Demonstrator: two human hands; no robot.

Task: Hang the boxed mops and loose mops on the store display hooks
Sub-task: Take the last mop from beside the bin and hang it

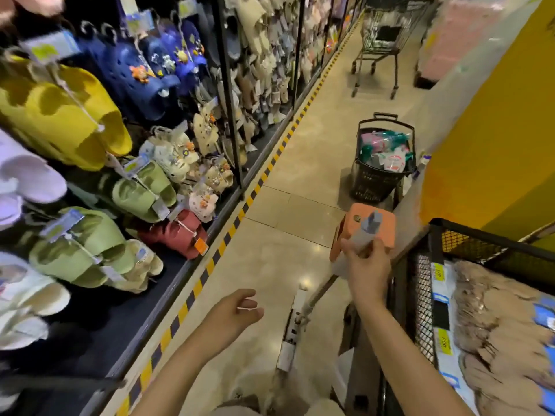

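Note:
My right hand (365, 265) grips the grey handle top of a loose mop (368, 229). The mop's pole slants down and left to a white flat head (292, 328) standing on the floor. My left hand (237, 310) hovers over the floor to the left of the mop head, fingers loosely curled, with what looks like a thin white tie across them. More mops with beige fringed heads and blue-and-yellow labels (492, 331) lie in a black mesh cart (426, 295) at the lower right.
Display hooks on the left hold rows of slippers (63, 115). A yellow-black striped strip (240, 211) edges the shelf base. An orange stool (357, 226), a black basket of goods (381, 163) and a shopping trolley (378, 49) stand along the aisle. A yellow wall is on the right.

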